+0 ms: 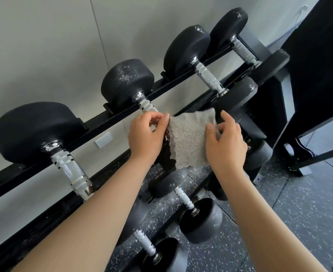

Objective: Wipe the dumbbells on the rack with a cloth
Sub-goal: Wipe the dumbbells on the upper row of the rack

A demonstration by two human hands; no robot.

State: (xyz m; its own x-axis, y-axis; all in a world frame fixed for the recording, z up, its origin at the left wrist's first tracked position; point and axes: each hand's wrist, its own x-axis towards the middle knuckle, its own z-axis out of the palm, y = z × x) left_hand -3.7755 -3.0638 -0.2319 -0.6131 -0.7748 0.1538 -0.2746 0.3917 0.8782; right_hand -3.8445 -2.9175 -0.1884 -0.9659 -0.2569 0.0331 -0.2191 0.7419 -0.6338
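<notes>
The left hand (148,136) pinches the left edge of a grey cloth (189,142) between thumb and curled fingers. The right hand (225,142) holds the right edge, thumb on the front of the fabric and forefinger raised above it. The cloth hangs spread between the two hands, in front of the upper rail of the rack (95,122).

Just behind the left hand runs the shiny handle of the second dumbbell (126,83). Its far black head is dusted with pale specks. The hands and cloth cover the near end of this dumbbell; a dark shape showing under the cloth's lower left edge may be its near head, though that is hard to tell.

The first dumbbell (36,130) sits to the left on the same rail, its near end hidden by the left forearm. The third dumbbell (185,50) and the fourth dumbbell (228,28) lie further right.

Below the arms, two smaller dumbbells (201,220) rest on a lower shelf. A white socket (103,139) is set in the pale wall (44,46) behind the rack. The speckled floor (308,213) spreads to the right, beside a dark frame (318,55).
</notes>
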